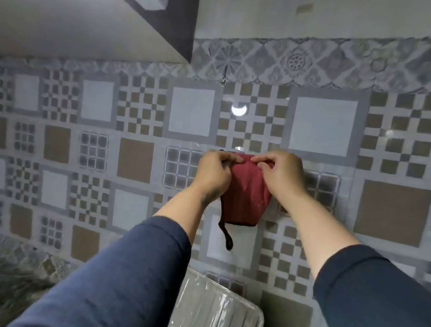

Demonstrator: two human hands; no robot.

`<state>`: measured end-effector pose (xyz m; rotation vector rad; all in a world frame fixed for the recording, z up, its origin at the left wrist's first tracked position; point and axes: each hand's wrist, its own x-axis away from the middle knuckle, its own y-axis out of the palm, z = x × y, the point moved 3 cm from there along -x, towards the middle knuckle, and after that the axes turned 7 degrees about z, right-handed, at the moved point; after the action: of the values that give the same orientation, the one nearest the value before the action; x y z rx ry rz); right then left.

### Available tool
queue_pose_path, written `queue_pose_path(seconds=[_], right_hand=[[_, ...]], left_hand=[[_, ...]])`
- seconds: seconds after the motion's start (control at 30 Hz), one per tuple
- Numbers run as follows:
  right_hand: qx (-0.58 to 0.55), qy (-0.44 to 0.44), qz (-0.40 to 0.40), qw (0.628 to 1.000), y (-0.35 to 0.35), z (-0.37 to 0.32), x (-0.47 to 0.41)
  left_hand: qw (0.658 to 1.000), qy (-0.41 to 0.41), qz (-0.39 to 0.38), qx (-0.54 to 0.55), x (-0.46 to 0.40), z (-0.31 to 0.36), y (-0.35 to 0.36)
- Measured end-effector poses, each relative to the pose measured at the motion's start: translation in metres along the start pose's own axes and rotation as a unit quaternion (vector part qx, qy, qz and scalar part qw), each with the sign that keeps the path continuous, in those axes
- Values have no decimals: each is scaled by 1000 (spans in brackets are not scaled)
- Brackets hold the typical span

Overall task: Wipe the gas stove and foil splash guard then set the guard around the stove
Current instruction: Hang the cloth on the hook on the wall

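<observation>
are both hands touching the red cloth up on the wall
Touching: the head view shows the left hand and right hand pinching the red cloth along its top edge.

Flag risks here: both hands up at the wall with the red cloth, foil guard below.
1. Both hands, left hand and right hand, pinch the red cloth at its top edge against the tiled wall; if whatever holds it there fails, it may drop onto the foil guard.
2. The stove is out of view, so the forearms could bump things unseen.

I have both arms raised forward, left hand and right hand close together, fingertips pinched.
</observation>
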<state>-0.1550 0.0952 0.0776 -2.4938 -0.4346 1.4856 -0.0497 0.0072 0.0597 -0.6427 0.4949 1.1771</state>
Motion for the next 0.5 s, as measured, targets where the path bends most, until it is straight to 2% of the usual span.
queue_pose_path(seconds=[0.1, 0.2, 0.27, 0.33, 0.43, 0.5], right_hand=[[63, -64, 25, 996, 26, 1, -22], [216, -111, 32, 970, 47, 16, -19], [248, -100, 59, 962, 53, 27, -5], [233, -63, 59, 969, 58, 33, 4], [251, -28, 31, 967, 57, 23, 9], [274, -25, 18, 961, 53, 8, 17]], left_hand=[[999, 34, 30, -25, -31, -16, 11], [997, 37, 15, -71, -36, -42, 24], [998, 33, 13, -56, -31, -56, 30], [1000, 12, 8, -23, -22, -63, 32], [998, -58, -4, 7, -9, -60, 24], [994, -106, -12, -24, 7, -60, 10]])
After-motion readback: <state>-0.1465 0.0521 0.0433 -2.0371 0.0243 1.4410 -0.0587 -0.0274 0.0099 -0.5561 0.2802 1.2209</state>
